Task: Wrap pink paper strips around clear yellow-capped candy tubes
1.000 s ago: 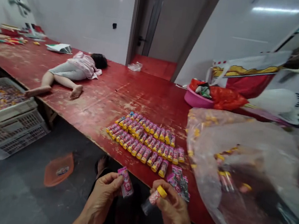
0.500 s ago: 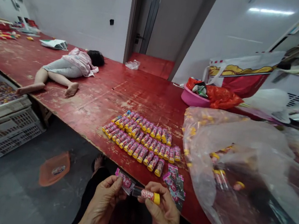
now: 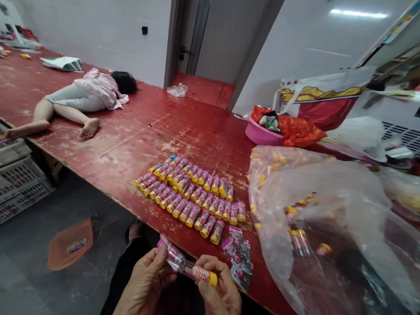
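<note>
Head view: clear yellow-capped tube (image 3: 196, 272) held level below the table edge, right hand (image 3: 222, 304) pinching its cap end, left hand (image 3: 143, 287) gripping the pink printed sleeve (image 3: 171, 253) at its other end. Beyond, rows of finished tubes (image 3: 188, 196) on the worn red table (image 3: 138, 136); plastic bag (image 3: 339, 240) right; white walls, open doorway.

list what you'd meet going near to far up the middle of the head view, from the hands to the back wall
left hand and right hand on a yellow-capped tube → stack of pink sleeves → rows of wrapped tubes → bare red tabletop → small clear bag → doorway
</note>
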A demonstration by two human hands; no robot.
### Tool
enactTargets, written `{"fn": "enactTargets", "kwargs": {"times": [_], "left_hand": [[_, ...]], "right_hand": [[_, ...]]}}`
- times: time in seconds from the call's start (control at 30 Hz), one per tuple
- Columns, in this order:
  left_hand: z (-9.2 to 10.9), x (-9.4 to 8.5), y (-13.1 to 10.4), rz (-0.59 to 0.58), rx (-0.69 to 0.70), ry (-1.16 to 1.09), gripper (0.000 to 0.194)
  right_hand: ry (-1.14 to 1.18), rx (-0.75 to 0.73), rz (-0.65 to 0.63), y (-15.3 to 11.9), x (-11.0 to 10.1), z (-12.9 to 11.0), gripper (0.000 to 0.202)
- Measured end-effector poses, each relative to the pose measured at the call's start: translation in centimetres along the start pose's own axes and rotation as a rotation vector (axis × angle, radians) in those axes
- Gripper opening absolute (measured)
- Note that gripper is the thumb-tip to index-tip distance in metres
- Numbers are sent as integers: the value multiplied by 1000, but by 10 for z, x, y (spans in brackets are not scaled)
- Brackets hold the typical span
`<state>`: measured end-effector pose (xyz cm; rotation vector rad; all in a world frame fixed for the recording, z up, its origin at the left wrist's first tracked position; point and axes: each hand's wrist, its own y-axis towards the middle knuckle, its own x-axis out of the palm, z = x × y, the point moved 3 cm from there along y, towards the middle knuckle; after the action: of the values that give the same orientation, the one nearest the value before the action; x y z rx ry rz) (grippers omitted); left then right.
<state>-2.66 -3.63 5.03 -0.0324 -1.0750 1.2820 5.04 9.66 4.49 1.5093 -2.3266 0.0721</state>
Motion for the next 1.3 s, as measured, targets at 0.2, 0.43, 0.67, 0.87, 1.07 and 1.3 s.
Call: {"fn": "enactTargets", "kwargs": {"times": [0.2,0.43,0.67,0.87,1.07,1.3], "left_hand": [[-5,-2,1,-9,-37,-7,52],[-8,-3,-3,-83,37,53,43],[-11,3,-7,-172,104,84,41],[-5,6,-11,-221,49,111,33],[-14,8,-20,-322,3,130,33],[-23,8,-23,-336,-7,138,36]], "right_hand": [[-206,-105,-42,-4,-4,4,14],[-682,-458,-27,-6,2,-8,18],[-785,-621,-56,-9,19,-16,27],[-575,-335,-327,-10,13,-32,38],[-723,-543,-114,-12,15,-45,36],[-646,-572,-98,-14,22,-44,44]]}}
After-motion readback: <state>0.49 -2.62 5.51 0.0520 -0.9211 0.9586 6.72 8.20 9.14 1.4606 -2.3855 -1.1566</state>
